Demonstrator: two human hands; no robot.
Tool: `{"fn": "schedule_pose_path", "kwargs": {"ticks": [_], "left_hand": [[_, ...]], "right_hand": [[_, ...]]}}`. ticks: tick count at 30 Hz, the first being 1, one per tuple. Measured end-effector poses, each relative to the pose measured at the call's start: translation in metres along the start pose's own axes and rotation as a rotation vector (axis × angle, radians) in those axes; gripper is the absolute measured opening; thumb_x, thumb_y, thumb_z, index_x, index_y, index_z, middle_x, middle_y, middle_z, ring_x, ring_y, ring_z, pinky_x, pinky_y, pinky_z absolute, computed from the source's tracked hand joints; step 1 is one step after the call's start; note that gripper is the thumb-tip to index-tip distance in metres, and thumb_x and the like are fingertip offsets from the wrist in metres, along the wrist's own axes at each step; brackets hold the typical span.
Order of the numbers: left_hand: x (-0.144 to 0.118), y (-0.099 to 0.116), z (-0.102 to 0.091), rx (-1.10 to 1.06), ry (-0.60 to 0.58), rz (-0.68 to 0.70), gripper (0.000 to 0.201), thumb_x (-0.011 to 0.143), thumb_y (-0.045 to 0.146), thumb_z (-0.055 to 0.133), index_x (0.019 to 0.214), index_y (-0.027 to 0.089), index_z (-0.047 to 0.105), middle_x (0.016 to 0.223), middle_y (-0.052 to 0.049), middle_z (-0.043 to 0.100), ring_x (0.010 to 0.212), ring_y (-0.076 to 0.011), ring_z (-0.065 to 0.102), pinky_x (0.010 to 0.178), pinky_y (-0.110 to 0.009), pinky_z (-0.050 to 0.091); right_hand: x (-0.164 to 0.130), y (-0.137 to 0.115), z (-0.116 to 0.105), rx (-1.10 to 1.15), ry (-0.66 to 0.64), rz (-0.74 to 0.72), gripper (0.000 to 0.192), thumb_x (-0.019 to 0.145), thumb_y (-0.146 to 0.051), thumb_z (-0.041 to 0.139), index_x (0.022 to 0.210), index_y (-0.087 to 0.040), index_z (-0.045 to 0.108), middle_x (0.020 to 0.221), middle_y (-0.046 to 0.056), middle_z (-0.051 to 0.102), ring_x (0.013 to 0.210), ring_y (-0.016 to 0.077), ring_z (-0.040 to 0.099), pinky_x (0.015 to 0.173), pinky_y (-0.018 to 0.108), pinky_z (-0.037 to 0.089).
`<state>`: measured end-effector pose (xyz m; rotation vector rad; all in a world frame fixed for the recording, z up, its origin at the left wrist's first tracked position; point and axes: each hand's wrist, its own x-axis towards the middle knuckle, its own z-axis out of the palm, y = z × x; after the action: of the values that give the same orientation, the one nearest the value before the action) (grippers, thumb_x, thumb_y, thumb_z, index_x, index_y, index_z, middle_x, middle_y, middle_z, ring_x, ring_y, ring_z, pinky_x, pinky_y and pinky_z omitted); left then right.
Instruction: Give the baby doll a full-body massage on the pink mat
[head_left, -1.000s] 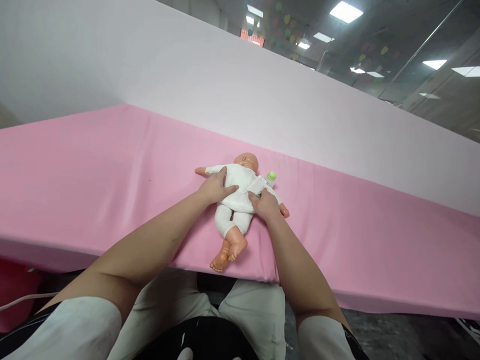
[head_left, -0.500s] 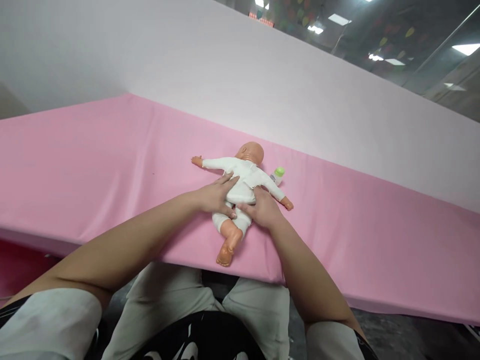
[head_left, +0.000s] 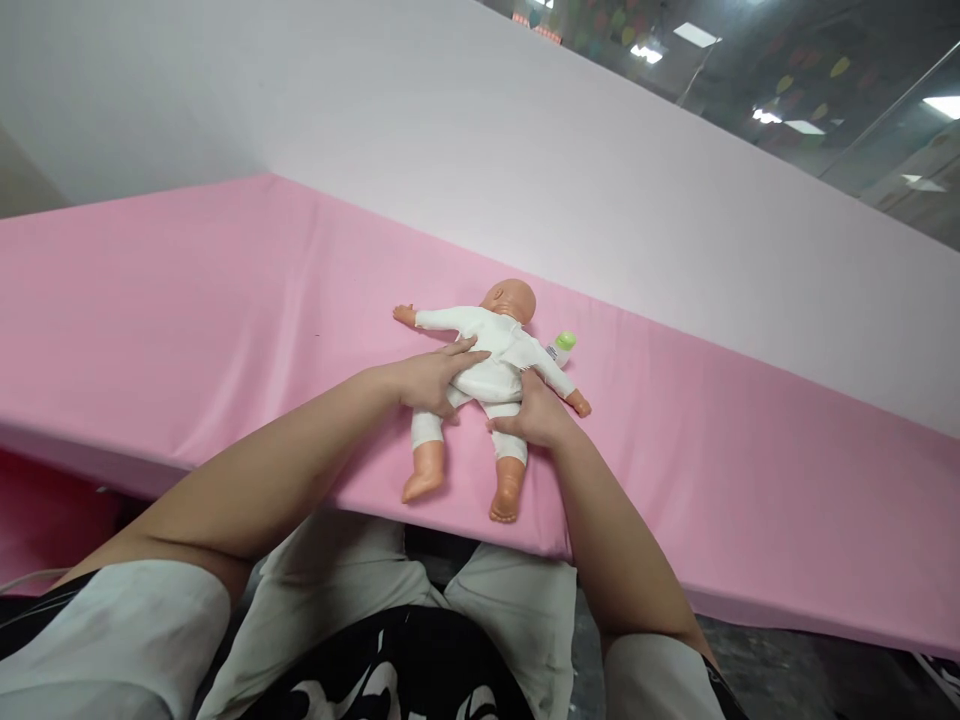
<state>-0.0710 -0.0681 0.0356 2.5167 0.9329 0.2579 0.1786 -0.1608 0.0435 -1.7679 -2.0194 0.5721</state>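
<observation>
A baby doll (head_left: pixel 493 378) in a white cloth suit lies face down, its bald head (head_left: pixel 515 299) farthest from me and its arms stretched out to the sides. My left hand (head_left: pixel 429 382) holds the doll's left-hand hip and thigh, fingers spread over the lower back and thumb at the inner thigh. On the other side my right hand (head_left: pixel 541 412) wraps the hip and thigh, thumb across the leg. Both bare feet point toward me, the legs apart. Some of my right fingers are hidden beside the torso.
The doll lies on a pink-covered table (head_left: pixel 735 470), whose near edge is just in front of my lap. A small white bottle with a green cap (head_left: pixel 562 346) lies by the doll's right-hand arm. A pale wall panel (head_left: pixel 420 140) with glass above it rises behind.
The doll's legs, crossed over each other before, are now spread apart and straighter. My hands have moved slightly outward with the thighs. The view has shifted a little.
</observation>
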Motion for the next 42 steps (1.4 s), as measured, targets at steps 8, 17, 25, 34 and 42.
{"fn": "schedule_pose_path", "kwargs": {"ticks": [8, 17, 25, 34, 42], "left_hand": [[-0.004, 0.009, 0.001, 0.11, 0.082, 0.059, 0.111, 0.069, 0.05, 0.088, 0.168, 0.036, 0.037, 0.182, -0.009, 0.002, 0.166, -0.0466, 0.005, 0.129, -0.063, 0.023], [0.018, 0.016, 0.019, 0.114, 0.26, -0.064, 0.116, 0.079, 0.071, 0.075, 0.171, 0.019, 0.026, 0.18, -0.021, 0.006, 0.165, -0.0482, 0.005, 0.131, -0.063, 0.015], [0.005, 0.01, 0.01, 0.12, 0.434, -0.13, 0.099, 0.084, 0.073, 0.068, 0.162, 0.018, 0.044, 0.171, -0.02, 0.034, 0.159, -0.0447, 0.027, 0.128, -0.06, 0.024], [0.002, 0.038, 0.016, 0.271, 0.311, 0.202, 0.024, 0.088, 0.032, 0.062, 0.097, 0.021, 0.081, 0.097, -0.009, 0.073, 0.095, -0.028, 0.066, 0.091, -0.044, 0.051], [0.0, 0.04, 0.013, 0.258, 0.279, 0.18, 0.029, 0.092, 0.038, 0.059, 0.074, 0.022, 0.076, 0.075, -0.005, 0.068, 0.078, -0.024, 0.064, 0.072, -0.039, 0.046]], "right_hand": [[-0.001, -0.002, 0.001, 0.037, 0.015, 0.061, 0.133, 0.065, -0.047, 0.093, 0.17, -0.018, 0.017, 0.165, 0.023, 0.043, 0.147, 0.0426, 0.05, 0.111, 0.054, 0.051], [0.001, -0.003, 0.009, 0.012, 0.005, -0.062, 0.124, 0.075, -0.043, 0.088, 0.173, -0.03, 0.013, 0.176, 0.015, 0.028, 0.161, 0.0371, 0.033, 0.122, 0.055, 0.042], [-0.002, -0.002, 0.005, -0.127, 0.141, -0.005, 0.094, 0.084, -0.066, 0.079, 0.163, -0.029, 0.044, 0.169, 0.017, 0.039, 0.158, 0.0414, 0.035, 0.125, 0.061, 0.034], [-0.004, -0.019, 0.013, -0.229, 0.151, -0.202, 0.024, 0.093, -0.035, 0.071, 0.113, -0.026, 0.08, 0.113, 0.008, 0.076, 0.112, 0.0295, 0.067, 0.103, 0.042, 0.05], [-0.008, -0.023, 0.005, -0.213, 0.067, -0.214, 0.021, 0.098, -0.031, 0.061, 0.089, -0.025, 0.079, 0.091, 0.004, 0.075, 0.088, 0.023, 0.066, 0.082, 0.035, 0.048]]}}
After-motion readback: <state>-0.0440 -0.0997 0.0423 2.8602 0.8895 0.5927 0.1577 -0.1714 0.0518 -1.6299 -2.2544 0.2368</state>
